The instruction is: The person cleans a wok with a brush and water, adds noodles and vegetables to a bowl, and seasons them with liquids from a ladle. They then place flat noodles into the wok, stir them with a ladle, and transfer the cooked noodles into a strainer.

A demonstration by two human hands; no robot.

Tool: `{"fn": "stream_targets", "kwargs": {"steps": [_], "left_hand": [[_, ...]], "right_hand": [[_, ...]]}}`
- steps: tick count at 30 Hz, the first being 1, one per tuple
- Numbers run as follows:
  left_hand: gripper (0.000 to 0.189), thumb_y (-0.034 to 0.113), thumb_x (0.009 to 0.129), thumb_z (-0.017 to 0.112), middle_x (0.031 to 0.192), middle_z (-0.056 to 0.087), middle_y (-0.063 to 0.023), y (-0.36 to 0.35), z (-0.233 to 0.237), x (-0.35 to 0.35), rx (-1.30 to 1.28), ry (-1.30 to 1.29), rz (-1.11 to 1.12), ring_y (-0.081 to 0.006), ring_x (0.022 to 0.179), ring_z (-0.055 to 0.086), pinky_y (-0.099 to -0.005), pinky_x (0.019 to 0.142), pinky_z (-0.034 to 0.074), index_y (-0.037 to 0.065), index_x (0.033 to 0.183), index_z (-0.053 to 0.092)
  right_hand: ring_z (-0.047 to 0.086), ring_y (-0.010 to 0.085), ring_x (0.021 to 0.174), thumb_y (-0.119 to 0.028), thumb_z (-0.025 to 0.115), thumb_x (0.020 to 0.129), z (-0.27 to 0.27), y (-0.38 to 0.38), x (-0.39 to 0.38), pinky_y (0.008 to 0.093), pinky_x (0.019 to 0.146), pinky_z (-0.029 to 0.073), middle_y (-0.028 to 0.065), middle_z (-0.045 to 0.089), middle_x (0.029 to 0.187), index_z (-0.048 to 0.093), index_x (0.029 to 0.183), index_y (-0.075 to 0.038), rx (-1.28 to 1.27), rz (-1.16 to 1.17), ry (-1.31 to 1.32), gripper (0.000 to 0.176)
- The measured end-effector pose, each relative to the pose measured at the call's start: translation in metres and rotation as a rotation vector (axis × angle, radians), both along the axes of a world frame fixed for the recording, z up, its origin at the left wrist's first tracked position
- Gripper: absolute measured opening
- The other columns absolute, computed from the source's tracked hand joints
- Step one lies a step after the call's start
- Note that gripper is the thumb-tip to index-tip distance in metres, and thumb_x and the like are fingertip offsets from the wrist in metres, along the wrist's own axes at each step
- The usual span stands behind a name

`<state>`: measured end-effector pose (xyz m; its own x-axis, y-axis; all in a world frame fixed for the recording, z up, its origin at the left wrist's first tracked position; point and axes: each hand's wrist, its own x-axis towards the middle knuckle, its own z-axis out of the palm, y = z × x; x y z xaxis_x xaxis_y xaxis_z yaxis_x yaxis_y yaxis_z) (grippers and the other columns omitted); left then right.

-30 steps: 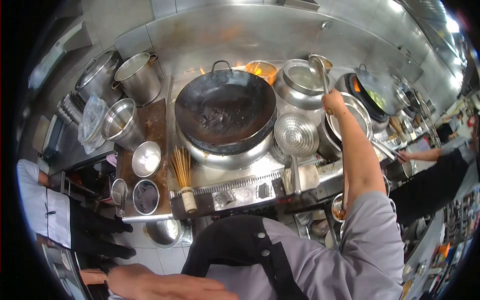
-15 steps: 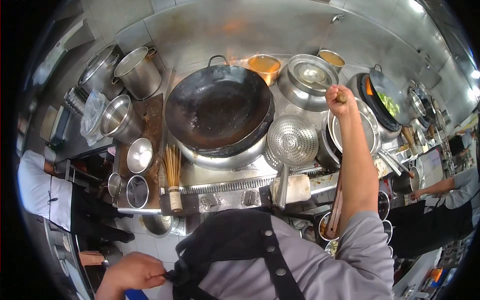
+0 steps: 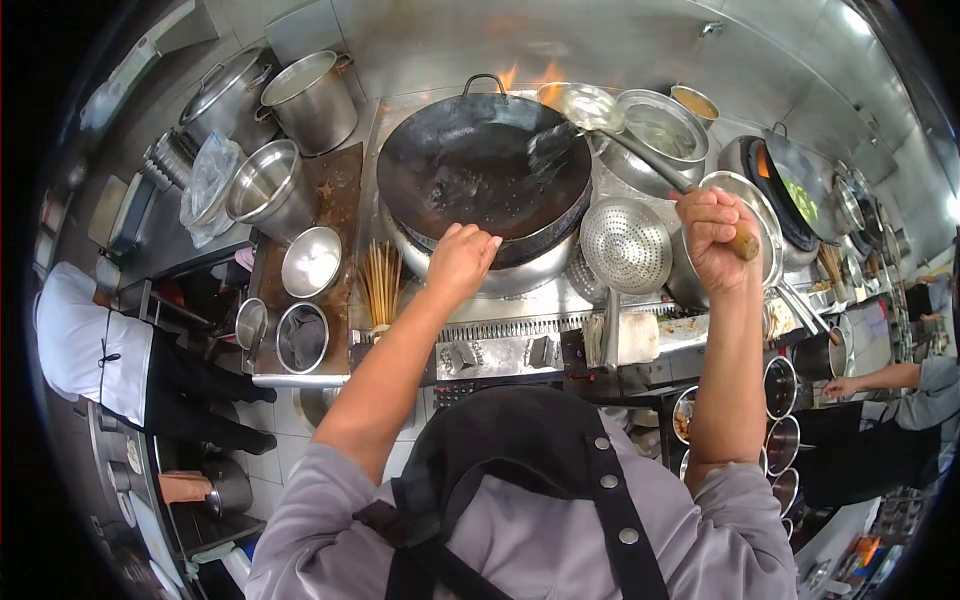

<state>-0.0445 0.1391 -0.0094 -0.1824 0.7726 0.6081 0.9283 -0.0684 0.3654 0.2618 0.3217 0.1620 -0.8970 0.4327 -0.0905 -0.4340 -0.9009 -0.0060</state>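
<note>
My right hand (image 3: 716,238) is closed around the wooden end of a long ladle (image 3: 650,160). The ladle's bowl hangs beside the right back rim of a large black wok (image 3: 470,185), and clear liquid falls from it into the wok. Closed fingers of my left hand (image 3: 463,258) are at the wok's front rim; what they grip, if anything, is hidden. Right of the wok, a perforated skimmer (image 3: 626,245) lies on the stove. Behind it is a metal basin (image 3: 672,125) of liquid.
Flames show behind the wok. A bamboo brush (image 3: 381,285), metal bowls (image 3: 311,262) and tall pots (image 3: 312,105) are at the left. A second wok (image 3: 795,190) with green food is at the right. One person (image 3: 95,335) stands left, another (image 3: 890,415) right.
My left hand has come up from the lower left to the wok's front rim. The ladle has moved from the basin leftward to the wok, and liquid now pours from it. Flames have grown.
</note>
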Motion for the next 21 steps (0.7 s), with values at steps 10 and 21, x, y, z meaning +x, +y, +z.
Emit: {"fn": "stream_targets", "kwargs": {"steps": [10,21], "left_hand": [[0.033,0.025,0.092,0.064,0.070,0.060,-0.0119,0.001,-0.004,-0.001,-0.009,-0.012,0.034,-0.0345,0.070,0.056,-0.0457,0.069,0.047,0.005,0.067,0.058],[0.032,0.021,0.090,0.067,0.067,0.058,-0.0112,0.010,-0.008,0.000,0.076,0.031,0.012,-0.0327,0.065,0.055,-0.0439,0.065,0.045,0.006,0.064,0.055]], "right_hand": [[0.053,0.0119,0.051,-0.007,0.057,0.090,-0.046,-0.100,0.005,0.0241,0.039,0.042,0.0079,0.058,0.079,0.048,0.113,-0.005,0.596,-0.107,-0.694,0.024],[0.066,0.0249,0.066,-0.006,0.064,0.078,-0.102,0.048,-0.013,0.0364,0.058,0.052,0.0169,0.065,0.084,0.044,0.138,0.001,1.595,-0.532,-1.660,0.063]]}}
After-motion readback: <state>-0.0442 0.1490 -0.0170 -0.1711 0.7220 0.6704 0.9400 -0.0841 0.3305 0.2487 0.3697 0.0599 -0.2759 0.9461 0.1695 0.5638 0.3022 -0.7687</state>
